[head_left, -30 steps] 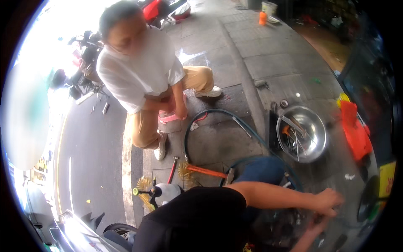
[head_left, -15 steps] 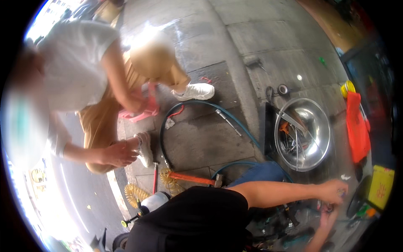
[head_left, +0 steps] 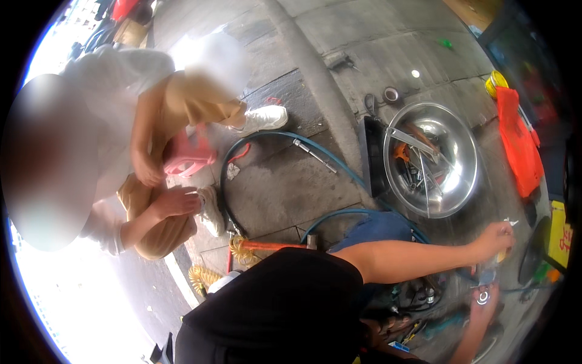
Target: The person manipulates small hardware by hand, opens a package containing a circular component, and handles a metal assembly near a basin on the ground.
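My left hand (head_left: 496,238) reaches out at the right, fingers closed. What it pinches is too small and blurred to name. Next to its fingertips shows a white scrap (head_left: 513,222); whether they touch it I cannot tell. Just below, my right hand (head_left: 482,312) is wrapped round a round metal part with a ring-shaped end (head_left: 483,298). Something blurred and pale lies between the two hands. A large steel bowl (head_left: 464,197) stands beyond my left forearm, holding an orange-handled tool (head_left: 401,152), a long flat metal bar (head_left: 412,140) and several wrenches.
A blue-green hose (head_left: 321,143) curves over the pavement around a metal extension tool (head_left: 314,155). An orange-handled hammer (head_left: 273,246) lies near my shoulder. Another person (head_left: 176,115) sits at the left by a pink stool (head_left: 189,159). An orange-red bag (head_left: 516,145) and yellow box (head_left: 559,236) stand right.
The view has shifted, so the bowl and pavement sit higher. My left hand has moved away from my right, which now shows the metal ring. The other person's hands have come closer together.
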Motion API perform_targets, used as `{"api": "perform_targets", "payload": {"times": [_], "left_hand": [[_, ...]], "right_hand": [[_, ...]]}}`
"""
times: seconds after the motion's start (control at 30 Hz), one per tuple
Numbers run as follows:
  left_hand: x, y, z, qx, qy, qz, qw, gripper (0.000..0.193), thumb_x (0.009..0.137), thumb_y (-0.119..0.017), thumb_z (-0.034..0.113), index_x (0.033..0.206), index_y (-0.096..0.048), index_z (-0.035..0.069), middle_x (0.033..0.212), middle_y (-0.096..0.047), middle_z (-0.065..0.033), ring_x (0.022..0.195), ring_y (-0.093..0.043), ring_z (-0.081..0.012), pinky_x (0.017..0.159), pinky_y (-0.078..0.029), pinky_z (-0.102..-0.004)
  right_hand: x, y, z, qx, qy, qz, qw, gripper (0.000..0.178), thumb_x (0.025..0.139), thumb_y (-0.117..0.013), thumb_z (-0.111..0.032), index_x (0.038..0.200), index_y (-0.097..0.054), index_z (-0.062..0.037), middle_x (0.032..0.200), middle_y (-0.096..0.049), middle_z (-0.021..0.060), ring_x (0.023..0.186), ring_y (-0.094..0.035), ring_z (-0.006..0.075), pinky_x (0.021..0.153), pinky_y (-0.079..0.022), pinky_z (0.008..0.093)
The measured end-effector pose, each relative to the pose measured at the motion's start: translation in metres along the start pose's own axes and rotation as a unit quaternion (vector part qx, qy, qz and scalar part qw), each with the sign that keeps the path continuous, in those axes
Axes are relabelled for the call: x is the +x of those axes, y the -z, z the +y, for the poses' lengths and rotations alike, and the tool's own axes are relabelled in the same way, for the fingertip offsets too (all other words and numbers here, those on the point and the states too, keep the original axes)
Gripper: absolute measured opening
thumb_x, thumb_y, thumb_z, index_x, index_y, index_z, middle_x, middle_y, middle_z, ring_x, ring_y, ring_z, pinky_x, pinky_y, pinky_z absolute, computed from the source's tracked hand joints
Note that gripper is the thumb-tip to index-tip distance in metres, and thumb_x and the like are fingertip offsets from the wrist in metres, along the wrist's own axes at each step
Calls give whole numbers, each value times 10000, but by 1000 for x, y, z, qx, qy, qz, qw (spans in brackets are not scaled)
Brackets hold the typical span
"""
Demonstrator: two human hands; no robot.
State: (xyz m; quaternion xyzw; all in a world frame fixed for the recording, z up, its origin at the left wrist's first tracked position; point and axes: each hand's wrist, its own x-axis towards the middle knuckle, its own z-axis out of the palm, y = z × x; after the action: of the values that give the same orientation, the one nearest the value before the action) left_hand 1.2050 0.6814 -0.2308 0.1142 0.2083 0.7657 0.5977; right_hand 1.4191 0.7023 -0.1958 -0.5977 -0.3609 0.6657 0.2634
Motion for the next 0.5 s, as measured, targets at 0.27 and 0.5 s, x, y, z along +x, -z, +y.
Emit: {"api": "perform_targets", "payload": {"times": [0.27,0.5], "left_hand": [[19,13,-3,-70,77,-75,992,121,789,-598,107,849,-513,44,756,-620,-103,632,-639,-192,523,-482,-318],[1,19,21,282,123,-162,937,404,847,-603,95,1238,-526,28,993,-613,-77,827,-617,-163,743,-493,-304]], "right_hand": [[31,37,-20,-28,54,-1,998,313,874,-530,-177,1173,-511,-88,904,-543,-14,724,-522,83,517,-407,206],[0,-46,-46,36,108,-80,990,180,828,-577,-115,986,-562,-31,795,-542,41,670,-513,125,533,-414,272]]}}
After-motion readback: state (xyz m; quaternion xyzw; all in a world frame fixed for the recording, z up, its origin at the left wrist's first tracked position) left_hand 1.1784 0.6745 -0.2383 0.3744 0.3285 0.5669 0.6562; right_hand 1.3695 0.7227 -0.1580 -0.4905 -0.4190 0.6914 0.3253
